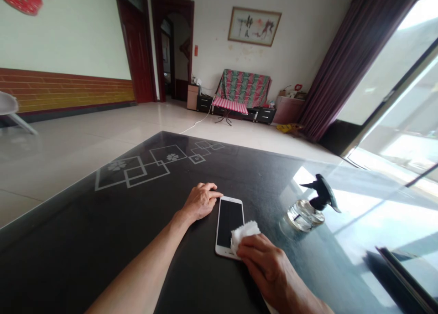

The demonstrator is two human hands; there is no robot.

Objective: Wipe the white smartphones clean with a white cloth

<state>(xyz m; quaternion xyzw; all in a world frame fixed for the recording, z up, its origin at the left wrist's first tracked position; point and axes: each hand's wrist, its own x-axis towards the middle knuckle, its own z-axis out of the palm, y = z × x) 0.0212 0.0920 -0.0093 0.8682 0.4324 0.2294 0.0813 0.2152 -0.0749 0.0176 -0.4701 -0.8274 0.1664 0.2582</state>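
A white-framed smartphone (pixel 230 218) lies face up on the dark table, its screen black. My left hand (pixel 201 201) rests at its upper left corner, with a fingertip stretched out to touch the edge and the other fingers loosely bent. A crumpled white tissue (pixel 245 233) is pinched in my right hand (pixel 268 264), which presses it on the lower right part of the phone. The tissue covers part of the screen and the right edge. To the right stands a clear spray bottle (pixel 305 215) with a black trigger head.
The glossy black table (pixel 191 277) has a pattern of pale squares and flowers at its far left. A dark flat object (pixel 405 277) lies at the right edge. Beyond are a small pink-striped table (pixel 230 105), low cabinets (pixel 265 115) and a purple curtain (pixel 359 63).
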